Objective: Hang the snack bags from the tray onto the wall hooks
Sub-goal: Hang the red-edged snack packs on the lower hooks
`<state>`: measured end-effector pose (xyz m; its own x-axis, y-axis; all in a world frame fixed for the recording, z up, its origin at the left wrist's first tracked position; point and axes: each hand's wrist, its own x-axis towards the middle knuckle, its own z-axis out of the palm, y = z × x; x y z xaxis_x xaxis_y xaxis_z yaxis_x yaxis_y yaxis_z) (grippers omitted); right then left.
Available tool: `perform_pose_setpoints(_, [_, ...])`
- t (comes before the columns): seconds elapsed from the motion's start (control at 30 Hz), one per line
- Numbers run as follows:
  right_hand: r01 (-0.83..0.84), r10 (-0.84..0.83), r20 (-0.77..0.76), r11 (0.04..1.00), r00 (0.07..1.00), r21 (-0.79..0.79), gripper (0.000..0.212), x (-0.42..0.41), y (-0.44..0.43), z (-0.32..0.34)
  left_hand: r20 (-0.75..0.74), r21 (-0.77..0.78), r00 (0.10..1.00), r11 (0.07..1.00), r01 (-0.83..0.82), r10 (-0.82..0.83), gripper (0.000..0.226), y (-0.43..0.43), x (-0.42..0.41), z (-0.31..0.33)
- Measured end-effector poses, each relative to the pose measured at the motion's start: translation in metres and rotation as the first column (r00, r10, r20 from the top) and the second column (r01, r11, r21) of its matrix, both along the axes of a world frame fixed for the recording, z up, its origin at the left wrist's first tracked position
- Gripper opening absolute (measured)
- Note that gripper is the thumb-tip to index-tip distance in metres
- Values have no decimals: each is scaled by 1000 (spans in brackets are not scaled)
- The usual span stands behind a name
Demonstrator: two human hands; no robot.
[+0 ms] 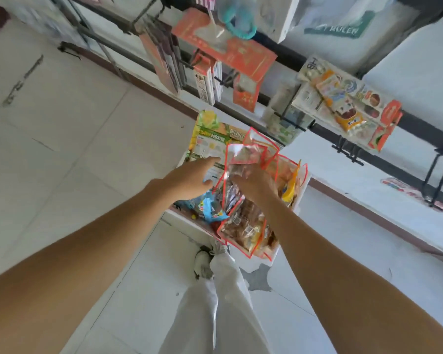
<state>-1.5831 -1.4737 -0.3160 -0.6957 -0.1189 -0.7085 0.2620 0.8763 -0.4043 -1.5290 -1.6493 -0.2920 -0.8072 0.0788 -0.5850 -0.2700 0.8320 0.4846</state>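
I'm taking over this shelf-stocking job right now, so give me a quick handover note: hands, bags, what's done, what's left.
Left hand: open, fingers straight, reaching over the yellow-green packet at the tray's far end.
Right hand: grips a red-edged clear bag whose top stands above the pile.
Tray: holds more snack bags, including a blue bag.
Wall hooks: a bare hook to the right; others carry goods.
Done: one bag gripped.
Left: hang it, then the rest.
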Motion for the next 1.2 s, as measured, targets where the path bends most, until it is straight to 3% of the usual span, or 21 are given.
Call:
perform_pose_setpoints(0.07, [77,-73,-67,995,995,67,99,-7,-15,-32,-13,23,998,998,-67,67,69,-4,-8,-18])
perform_pose_setpoints(0.13, [82,-66,-100,982,993,171,115,-6,-29,-50,-10,24,996,995,-92,92,68,-7,-11,-30])
perform_pose_setpoints(0.23, [47,15,-199,952,980,303,106,2,-37,-55,38,11,997,998,-68,67,67,-13,-13,-43])
perform_pose_setpoints(0.3, [31,41,-230,954,972,298,93,8,-32,-63,63,14,993,995,-99,98,66,-17,-10,-48])
perform_pose_setpoints(0.5, [71,-40,-280,992,959,101,51,2,-19,-47,79,30,983,986,-166,163,60,-14,-10,-39])
perform_pose_setpoints(0.77, [233,-270,-177,951,946,-205,52,14,-9,8,55,100,980,975,-197,192,57,-12,-8,10])
perform_pose_setpoints(1.0, [413,-509,-23,723,860,-554,37,10,3,80,9,162,981,967,-195,196,61,-13,-1,74])
perform_pose_setpoints(1.1, [497,-593,98,561,799,-662,34,15,19,123,33,281,977,936,-212,212,63,-5,-9,110])
perform_pose_setpoints(1.2, [496,-594,144,486,791,-720,27,25,41,173,-7,371,977,908,-195,213,65,11,-16,149])
